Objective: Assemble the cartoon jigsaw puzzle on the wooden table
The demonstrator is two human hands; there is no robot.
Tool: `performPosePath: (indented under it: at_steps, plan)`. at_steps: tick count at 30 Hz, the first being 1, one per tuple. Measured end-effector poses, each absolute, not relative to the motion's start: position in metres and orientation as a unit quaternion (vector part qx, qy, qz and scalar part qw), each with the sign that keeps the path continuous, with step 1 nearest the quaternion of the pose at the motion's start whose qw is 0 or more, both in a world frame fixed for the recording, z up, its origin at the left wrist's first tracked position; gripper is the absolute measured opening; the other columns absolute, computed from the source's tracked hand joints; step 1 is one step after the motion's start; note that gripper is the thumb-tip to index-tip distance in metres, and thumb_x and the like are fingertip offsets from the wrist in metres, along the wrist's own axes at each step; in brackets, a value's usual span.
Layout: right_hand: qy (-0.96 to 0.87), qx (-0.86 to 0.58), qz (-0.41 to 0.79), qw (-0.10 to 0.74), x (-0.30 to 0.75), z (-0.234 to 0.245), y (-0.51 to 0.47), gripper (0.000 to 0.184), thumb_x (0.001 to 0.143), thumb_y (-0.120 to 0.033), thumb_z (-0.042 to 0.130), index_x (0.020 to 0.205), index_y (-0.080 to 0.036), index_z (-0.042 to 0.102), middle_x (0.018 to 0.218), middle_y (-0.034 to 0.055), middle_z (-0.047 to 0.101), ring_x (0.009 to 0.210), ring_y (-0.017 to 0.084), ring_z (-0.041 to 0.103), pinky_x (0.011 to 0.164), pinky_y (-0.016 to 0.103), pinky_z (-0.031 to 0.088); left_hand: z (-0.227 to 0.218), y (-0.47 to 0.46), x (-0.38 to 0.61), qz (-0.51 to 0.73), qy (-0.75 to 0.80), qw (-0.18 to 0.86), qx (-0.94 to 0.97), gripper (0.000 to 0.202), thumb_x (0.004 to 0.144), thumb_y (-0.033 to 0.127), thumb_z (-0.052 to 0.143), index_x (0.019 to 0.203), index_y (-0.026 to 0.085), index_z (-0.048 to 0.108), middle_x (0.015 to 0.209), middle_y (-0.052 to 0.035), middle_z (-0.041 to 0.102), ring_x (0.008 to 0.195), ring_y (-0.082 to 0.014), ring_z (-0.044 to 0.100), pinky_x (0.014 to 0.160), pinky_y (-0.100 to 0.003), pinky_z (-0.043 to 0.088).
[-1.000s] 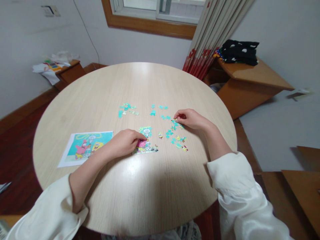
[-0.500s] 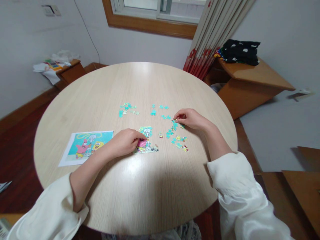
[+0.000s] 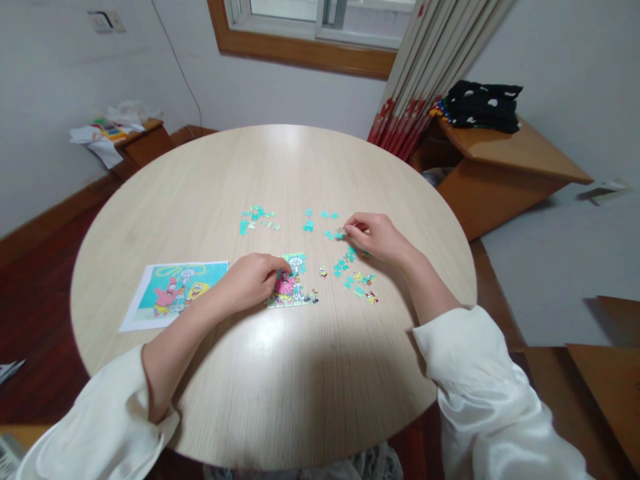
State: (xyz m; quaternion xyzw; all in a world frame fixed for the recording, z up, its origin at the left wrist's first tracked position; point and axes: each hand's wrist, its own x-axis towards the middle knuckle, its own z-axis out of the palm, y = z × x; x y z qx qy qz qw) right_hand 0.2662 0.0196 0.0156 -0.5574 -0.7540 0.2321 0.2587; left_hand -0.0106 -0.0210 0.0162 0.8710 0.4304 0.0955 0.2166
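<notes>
My left hand (image 3: pixel 255 281) rests on the left side of a partly assembled jigsaw puzzle (image 3: pixel 299 291). Its index finger reaches over the pink figure, and the other fingers are partly hidden below. The puzzle also shows a pale teal figure, with two small dark parts at its lower right corner. My right hand (image 3: pixel 373 235) is just above the loose pieces, thumb and index finger pinched at what looks like a small puzzle piece (image 3: pixel 341 231). Below that hand lie several loose teal and yellow pieces (image 3: pixel 343 264). One yellow piece (image 3: pixel 323 271) sits alone between them and the puzzle.
A printed reference picture (image 3: pixel 173 293) lies left of my left hand on the round wooden table (image 3: pixel 240 400). More teal pieces (image 3: pixel 257 213) are at the far left, with another small group (image 3: pixel 309 225) beyond the puzzle. A wooden cabinet (image 3: pixel 530 153) stands beyond the table's right edge.
My right hand has moved slightly away from me and left, off the nearer loose pieces. My left index finger has shifted slightly back, uncovering more of the pink figure.
</notes>
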Motion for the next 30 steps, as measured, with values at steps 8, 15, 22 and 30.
performPosePath:
  at_steps: [8, 15, 22, 30]
  plan:
    - [-0.839, -0.412, 0.249, 0.253, 0.224, 0.011, -0.017, 0.013, 0.088, -0.021, 0.053, 0.081, -0.019, 0.064, 0.079, 0.0053, 0.069, 0.075, 0.016, 0.063, 0.072, 0.03, 0.048, 0.018, -0.022, -0.007, 0.084, 0.453, 0.215, 0.861, 0.039, 0.083, 0.006, 0.041, 0.102, 0.016, 0.074, 0.097, -0.0081, 0.076, 0.088, -0.0211, 0.07, 0.083, -0.033, 0.053]
    - [-0.884, -0.319, 0.222, 0.262, 0.219, -0.001, -0.027, 0.016, 0.093, -0.02, 0.049, 0.086, -0.019, 0.063, 0.093, 0.0091, 0.068, 0.088, 0.018, 0.063, 0.077, 0.033, 0.051, 0.018, -0.023, -0.007, 0.079, 0.438, 0.2, 0.873, 0.038, 0.08, 0.006, 0.044, 0.1, 0.017, 0.074, 0.094, -0.0069, 0.076, 0.086, -0.0196, 0.07, 0.082, -0.032, 0.053]
    - [-0.887, -0.294, 0.235, 0.267, 0.216, -0.003, -0.029, 0.015, 0.094, -0.019, 0.05, 0.086, -0.019, 0.064, 0.092, 0.009, 0.068, 0.087, 0.017, 0.064, 0.076, 0.032, 0.053, 0.021, -0.024, -0.004, 0.054, 0.452, 0.206, 0.866, 0.038, 0.081, 0.004, 0.045, 0.101, 0.016, 0.075, 0.098, -0.0089, 0.076, 0.091, -0.023, 0.07, 0.085, -0.035, 0.053]
    - [-0.888, -0.293, 0.242, 0.26, 0.216, -0.007, -0.026, 0.014, 0.094, -0.018, 0.051, 0.085, -0.019, 0.062, 0.091, 0.008, 0.067, 0.085, 0.016, 0.064, 0.076, 0.031, 0.052, 0.022, -0.024, -0.004, 0.037, 0.448, 0.208, 0.869, 0.04, 0.081, 0.004, 0.044, 0.104, 0.015, 0.075, 0.102, -0.0099, 0.076, 0.095, -0.0245, 0.07, 0.086, -0.036, 0.052]
